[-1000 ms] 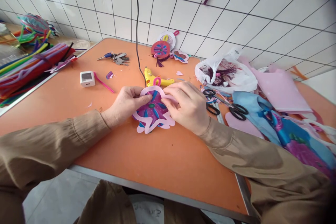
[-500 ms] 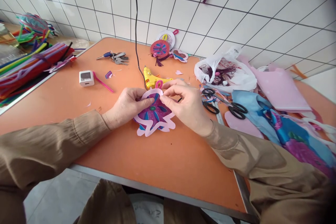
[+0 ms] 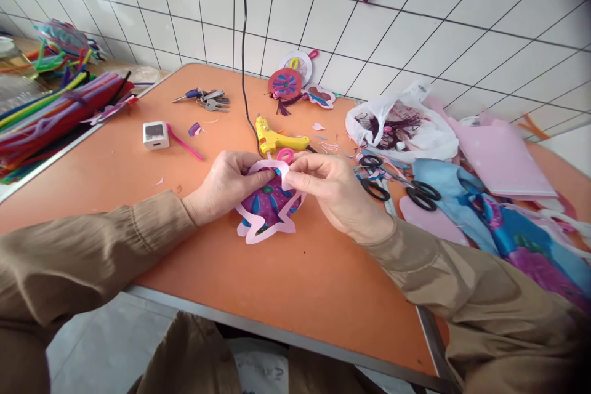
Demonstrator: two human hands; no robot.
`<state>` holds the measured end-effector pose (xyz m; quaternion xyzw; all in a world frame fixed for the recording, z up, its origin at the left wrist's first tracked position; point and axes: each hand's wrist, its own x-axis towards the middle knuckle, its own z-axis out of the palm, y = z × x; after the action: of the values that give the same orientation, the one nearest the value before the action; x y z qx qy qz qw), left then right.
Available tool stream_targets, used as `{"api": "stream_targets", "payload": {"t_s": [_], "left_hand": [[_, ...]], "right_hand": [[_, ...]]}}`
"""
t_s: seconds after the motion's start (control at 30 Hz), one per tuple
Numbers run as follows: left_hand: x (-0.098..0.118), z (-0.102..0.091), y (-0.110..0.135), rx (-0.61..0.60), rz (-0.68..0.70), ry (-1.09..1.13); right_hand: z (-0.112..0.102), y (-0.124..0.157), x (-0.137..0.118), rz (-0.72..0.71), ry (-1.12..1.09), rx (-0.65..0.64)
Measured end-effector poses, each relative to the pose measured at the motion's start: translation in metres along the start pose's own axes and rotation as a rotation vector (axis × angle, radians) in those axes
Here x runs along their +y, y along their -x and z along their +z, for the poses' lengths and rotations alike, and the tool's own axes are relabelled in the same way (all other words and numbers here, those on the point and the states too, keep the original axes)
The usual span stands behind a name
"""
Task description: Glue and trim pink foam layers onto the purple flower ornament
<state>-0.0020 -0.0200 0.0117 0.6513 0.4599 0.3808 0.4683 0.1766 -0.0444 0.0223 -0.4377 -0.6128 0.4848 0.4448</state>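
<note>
Between both hands, just above the table, is a flower-patterned purple and blue fabric piece [image 3: 268,203] with a wavy pink cut-out frame [image 3: 258,237] over its face. My left hand [image 3: 224,188] pinches its upper left edge, thumb on the front. My right hand [image 3: 339,194] grips the frame's upper right edge between thumb and fingers. A bright pink loop [image 3: 286,154] sticks up from the top of the piece. Right behind it lies a yellow glue gun [image 3: 281,140], with its nozzle partly hidden by the piece.
Two pairs of black-handled scissors [image 3: 422,195] lie to the right, near blue floral fabric [image 3: 521,240] and a white plastic bag [image 3: 429,135]. Keys [image 3: 212,100] and a white adapter [image 3: 156,135] are at left. Finished-looking ornaments [image 3: 285,84] rest by the wall. A black cord [image 3: 244,43] hangs down.
The pink frame has turned slightly on the fabric piece, its lower right lobes drawing inward. My right hand's fingers have moved down a little and closer together. The view has shifted slightly.
</note>
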Motion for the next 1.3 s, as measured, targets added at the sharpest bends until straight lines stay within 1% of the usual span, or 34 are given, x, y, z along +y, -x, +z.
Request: {"api": "stream_targets", "payload": {"t_s": [0.1,0.2,0.33,0.4,0.47,0.57,0.67,0.83,0.97,1.1,1.17,1.23,1.3], "left_hand": [[0.0,0.0,0.0,-0.001,-0.014,0.027],[-0.001,0.0,0.0,-0.034,-0.069,0.11],[-0.002,-0.001,-0.001,-0.088,-0.104,0.217],[-0.002,-0.002,-0.002,-0.115,-0.096,0.242],[-0.003,-0.003,-0.002,-0.142,-0.082,0.256],[-0.004,-0.004,-0.002,-0.17,-0.077,0.266],[-0.005,-0.004,-0.003,-0.182,-0.078,0.286],[-0.004,-0.003,-0.002,-0.202,-0.062,0.304],[-0.004,-0.002,-0.002,-0.229,-0.086,0.302],[-0.005,-0.003,-0.002,-0.212,-0.078,0.262],[-0.005,-0.003,-0.002,-0.183,-0.058,0.25],[-0.005,-0.004,-0.001,-0.127,-0.018,0.228],[-0.005,-0.004,0.0,-0.032,0.048,0.165]], "right_hand": [[-0.002,-0.002,0.002,-0.002,-0.052,-0.006],[-0.006,-0.006,0.003,-0.001,-0.087,-0.015],[-0.012,-0.01,0.004,0.09,-0.103,-0.04],[-0.015,-0.012,0.003,0.101,-0.093,-0.031],[-0.017,-0.013,0.001,0.085,-0.036,-0.029],[-0.019,-0.014,-0.002,0.049,0.055,-0.068],[-0.021,-0.015,-0.003,0.007,0.069,-0.101],[-0.02,-0.013,0.001,-0.008,0.073,-0.102],[-0.017,-0.012,0.003,-0.037,0.103,-0.119],[-0.016,-0.012,0.005,-0.052,0.162,-0.056],[-0.016,-0.013,0.007,-0.073,0.172,-0.018],[-0.016,-0.014,0.011,-0.106,0.156,-0.001],[-0.016,-0.014,0.015,-0.134,0.144,0.016]]}}
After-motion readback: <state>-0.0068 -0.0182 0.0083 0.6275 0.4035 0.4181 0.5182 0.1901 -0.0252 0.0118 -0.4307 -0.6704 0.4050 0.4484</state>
